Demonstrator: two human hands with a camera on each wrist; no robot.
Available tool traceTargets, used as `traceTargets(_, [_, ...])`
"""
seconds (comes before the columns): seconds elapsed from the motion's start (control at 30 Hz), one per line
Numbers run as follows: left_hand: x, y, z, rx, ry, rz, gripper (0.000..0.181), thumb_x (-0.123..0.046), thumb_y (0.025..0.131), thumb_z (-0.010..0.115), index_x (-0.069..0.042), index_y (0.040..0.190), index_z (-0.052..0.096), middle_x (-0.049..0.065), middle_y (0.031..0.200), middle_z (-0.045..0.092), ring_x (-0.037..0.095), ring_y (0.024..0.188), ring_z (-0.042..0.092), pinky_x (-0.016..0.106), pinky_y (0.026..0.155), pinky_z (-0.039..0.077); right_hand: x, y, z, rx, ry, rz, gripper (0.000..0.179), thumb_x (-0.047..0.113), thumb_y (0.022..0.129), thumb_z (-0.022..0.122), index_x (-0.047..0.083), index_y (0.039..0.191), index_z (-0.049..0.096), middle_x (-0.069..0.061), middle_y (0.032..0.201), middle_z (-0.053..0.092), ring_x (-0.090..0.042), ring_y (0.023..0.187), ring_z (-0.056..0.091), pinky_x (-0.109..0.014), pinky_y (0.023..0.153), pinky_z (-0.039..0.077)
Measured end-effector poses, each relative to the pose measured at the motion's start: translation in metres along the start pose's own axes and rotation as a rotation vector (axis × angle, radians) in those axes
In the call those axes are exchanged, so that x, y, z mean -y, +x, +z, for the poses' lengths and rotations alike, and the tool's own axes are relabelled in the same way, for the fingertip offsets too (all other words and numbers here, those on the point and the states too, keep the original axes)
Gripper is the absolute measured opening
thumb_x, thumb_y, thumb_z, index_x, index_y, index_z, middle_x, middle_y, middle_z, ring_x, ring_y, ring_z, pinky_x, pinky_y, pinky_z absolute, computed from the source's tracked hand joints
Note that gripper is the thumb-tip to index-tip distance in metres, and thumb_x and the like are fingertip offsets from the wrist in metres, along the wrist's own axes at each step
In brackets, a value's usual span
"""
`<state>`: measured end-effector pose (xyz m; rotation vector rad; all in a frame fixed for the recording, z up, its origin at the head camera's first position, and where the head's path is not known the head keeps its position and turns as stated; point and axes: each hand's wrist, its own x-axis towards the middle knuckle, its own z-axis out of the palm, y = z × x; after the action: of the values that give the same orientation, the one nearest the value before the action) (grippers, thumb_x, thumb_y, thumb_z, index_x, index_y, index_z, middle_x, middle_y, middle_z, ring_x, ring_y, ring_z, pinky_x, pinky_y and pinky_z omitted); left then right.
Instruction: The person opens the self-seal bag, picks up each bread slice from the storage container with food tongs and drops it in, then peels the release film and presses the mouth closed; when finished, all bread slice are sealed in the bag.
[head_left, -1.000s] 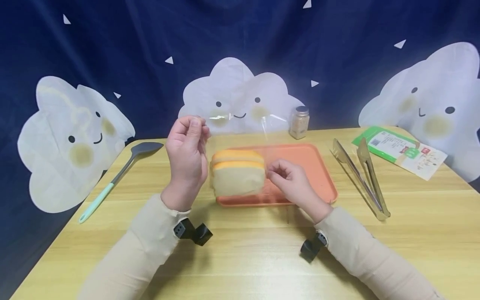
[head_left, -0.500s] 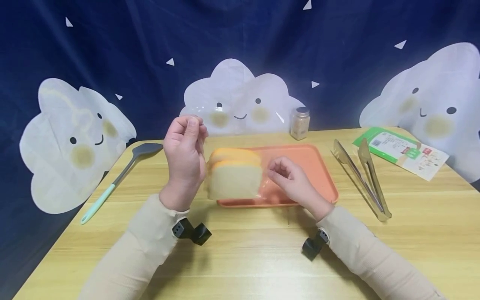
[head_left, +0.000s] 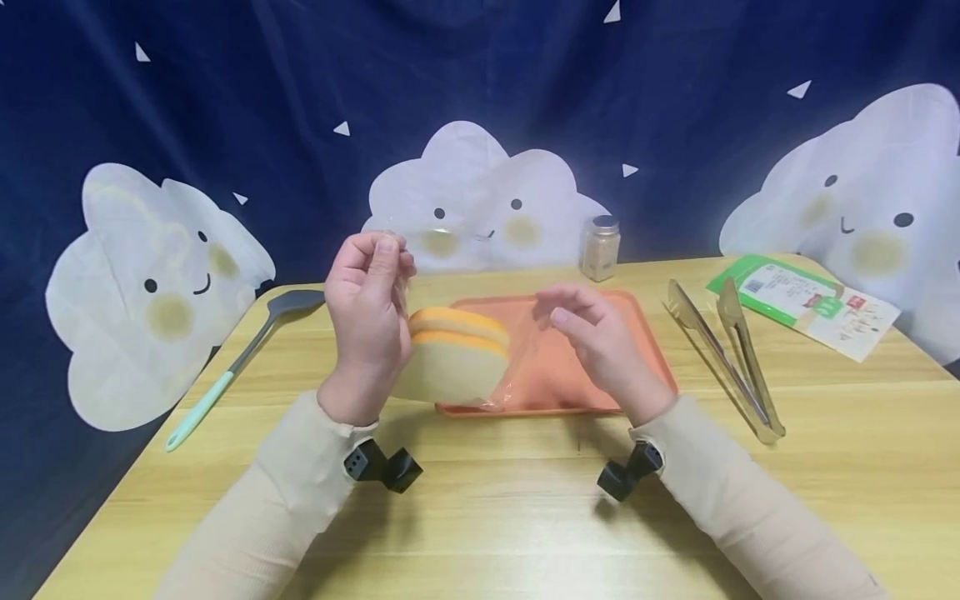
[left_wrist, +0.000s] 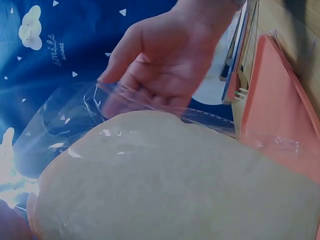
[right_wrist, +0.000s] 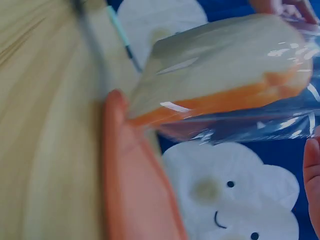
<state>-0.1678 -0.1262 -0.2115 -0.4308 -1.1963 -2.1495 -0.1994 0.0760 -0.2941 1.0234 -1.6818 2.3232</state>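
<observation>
My left hand [head_left: 367, 317] pinches the top of a clear plastic bag [left_wrist: 65, 125] between thumb and fingers. Inside the bag, thick bread slices [head_left: 453, 358] with orange crusts hang tilted above the left part of an orange tray [head_left: 600, 392]. To the right of the bag is my right hand [head_left: 600, 342], its thumb apart from loosely bent fingers. In the left wrist view, the right hand's thumb and fingers are at the bag's edge; whether they touch the film I cannot tell. The right wrist view has the bread large, with the left hand [right_wrist: 290, 7] at its top corner.
A spatula [head_left: 247, 354] with a mint handle lies at the left. Metal tongs [head_left: 727, 358] and a green-and-white packet [head_left: 806, 300] lie at the right. Behind the tray stands a small capped jar [head_left: 602, 250]. A dark blue cloth with clouds hangs at the back.
The bag with the bread has swung left and tilted. My right hand has come off its closed pinch, lifted slightly and spread its thumb from its fingers. My left hand stays nearly still.
</observation>
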Motion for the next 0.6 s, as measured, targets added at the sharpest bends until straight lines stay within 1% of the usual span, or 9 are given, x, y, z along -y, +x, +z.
traceTargets(0.07, [0.000,0.000,0.000,0.001,-0.003,-0.002,0.024,0.006,0.093,0.045,-0.006,0.076,0.056,0.005,0.077,0.054,0.012,0.067,0.053,0.019,0.065,0.045,0.005,0.003,0.001,-0.044,0.002,0.000,0.030,-0.006,0.087,0.046,0.015,0.096,0.065,0.002,0.089,0.064,-0.012,0.083,0.058,-0.025,0.080,0.048])
traceTargets(0.13, [0.000,-0.001,0.000,0.005,-0.002,-0.004,0.024,0.006,0.093,0.045,-0.006,0.076,0.056,0.004,0.077,0.054,0.012,0.067,0.053,0.019,0.066,0.046,0.008,0.005,0.002,-0.089,-0.024,0.016,0.029,-0.006,0.087,0.048,0.017,0.090,0.066,0.002,0.085,0.064,-0.012,0.080,0.058,-0.025,0.079,0.049])
traceTargets(0.3, [0.000,-0.001,-0.001,0.008,0.013,0.000,0.023,0.007,0.092,0.046,-0.006,0.076,0.056,0.004,0.075,0.054,0.012,0.066,0.052,0.019,0.065,0.046,0.008,0.008,-0.001,-0.146,-0.086,0.051,0.033,-0.009,0.087,0.051,0.019,0.081,0.066,0.004,0.078,0.064,-0.010,0.073,0.058,-0.025,0.073,0.050])
traceTargets(0.43, [0.001,0.001,-0.007,0.020,0.034,-0.010,0.024,0.007,0.091,0.047,-0.007,0.075,0.057,0.003,0.073,0.055,0.012,0.065,0.052,0.020,0.065,0.045,0.007,0.009,-0.006,-0.174,-0.155,0.066,0.035,-0.007,0.088,0.052,0.023,0.081,0.068,0.007,0.075,0.065,-0.008,0.070,0.059,-0.024,0.070,0.051])
traceTargets(0.6, [0.000,0.008,-0.019,0.045,0.091,-0.001,0.025,0.008,0.089,0.050,-0.008,0.073,0.060,0.002,0.070,0.056,0.012,0.064,0.053,0.020,0.064,0.045,0.014,0.014,-0.010,-0.173,-0.245,0.036,0.028,0.000,0.090,0.053,0.022,0.085,0.069,0.007,0.071,0.065,-0.008,0.067,0.060,-0.024,0.068,0.051])
